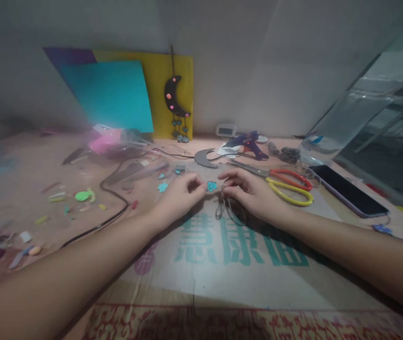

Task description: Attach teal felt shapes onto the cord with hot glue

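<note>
My left hand [187, 194] pinches a small teal flower cut-out [212, 186] by its edge, between thumb and forefinger. Just to its right, my right hand [249, 191] holds a thin grey string [228, 210] near the fingertips, and loose loops of it hang over the printed sheet. Another flower cut-out [163, 188], light blue, lies left of my left hand, with smaller teal pieces [179, 169] behind it. A grey crescent moon shape [205, 158] lies flat beyond both hands. Whether the string touches the flower I cannot tell.
Scissors [286, 182] with red and yellow handles lie beside my right hand, near a phone [350, 189]. A glue gun [247, 144] stands behind. A black cable [116, 210] crosses the scrap-strewn left side. A decorated moon hanging [175, 99] leans against yellow board [159, 71].
</note>
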`<state>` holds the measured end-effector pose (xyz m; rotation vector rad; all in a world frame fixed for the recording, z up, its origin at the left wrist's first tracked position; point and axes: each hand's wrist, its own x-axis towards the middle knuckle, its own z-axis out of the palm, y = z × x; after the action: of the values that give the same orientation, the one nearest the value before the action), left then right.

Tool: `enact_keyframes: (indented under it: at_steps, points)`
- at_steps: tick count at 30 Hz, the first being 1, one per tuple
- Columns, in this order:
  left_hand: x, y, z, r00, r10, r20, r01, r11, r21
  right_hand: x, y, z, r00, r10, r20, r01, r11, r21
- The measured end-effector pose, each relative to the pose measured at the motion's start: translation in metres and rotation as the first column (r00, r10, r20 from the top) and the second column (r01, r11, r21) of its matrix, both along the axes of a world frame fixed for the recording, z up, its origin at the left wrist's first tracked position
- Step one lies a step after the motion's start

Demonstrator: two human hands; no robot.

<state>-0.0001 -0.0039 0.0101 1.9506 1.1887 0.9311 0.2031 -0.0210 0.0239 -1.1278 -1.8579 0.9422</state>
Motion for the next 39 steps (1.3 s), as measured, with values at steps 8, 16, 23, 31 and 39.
enact_keyframes:
  at_steps: [8,16,23,31,39]
  points:
    - [-0.001,0.001,-0.003,1.000,-0.001,0.009,0.001,1.000,0.000,-0.005,-0.010,0.005,0.980,-0.188,0.069,0.191,0.980,-0.048]
    - [0.001,-0.004,0.000,1.000,-0.004,0.028,0.002,0.998,0.057,-0.008,-0.011,-0.001,0.993,-0.118,-0.027,0.120,0.990,0.078]
    - [0.003,-0.010,0.004,1.000,0.021,-0.019,-0.018,0.992,0.121,-0.013,-0.012,-0.001,0.997,-0.050,-0.063,0.051,0.999,0.009]
    - [0.002,-0.011,0.002,1.000,0.010,-0.026,-0.006,0.988,0.156,-0.011,-0.006,-0.006,0.991,-0.018,-0.132,0.005,0.995,-0.097]
    - [0.003,-0.013,0.002,1.000,0.004,-0.029,0.001,0.987,0.159,-0.011,-0.002,-0.005,0.965,0.060,-0.257,-0.134,0.950,-0.282]
